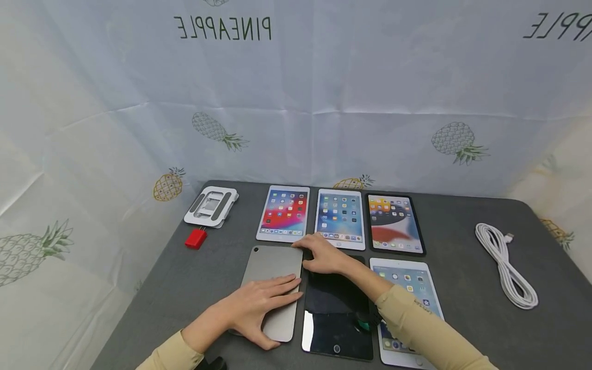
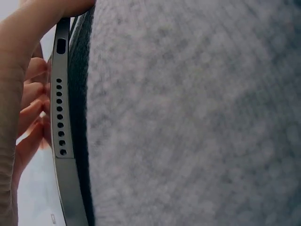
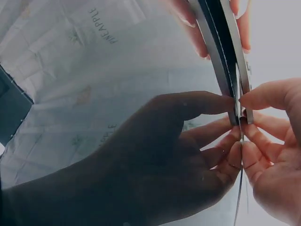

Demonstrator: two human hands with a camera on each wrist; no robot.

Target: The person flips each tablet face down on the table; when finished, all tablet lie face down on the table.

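A grey tablet lies back up on the dark table, its camera at the top left. Across its lower back rests my left hand, fingers stretched toward the right edge and thumb at the bottom edge. The left wrist view shows the tablet's edge with a port and speaker holes. My right hand pinches the top right corner between thumb and fingers. Below that hand and forearm is a black tablet, its screen dark. In the right wrist view its glossy surface mirrors the right hand.
Behind stand in a row two white tablets and a black-framed one, all lit. Another white tablet lies under the right forearm. A folded stand, red charger plug and coiled white cable flank them.
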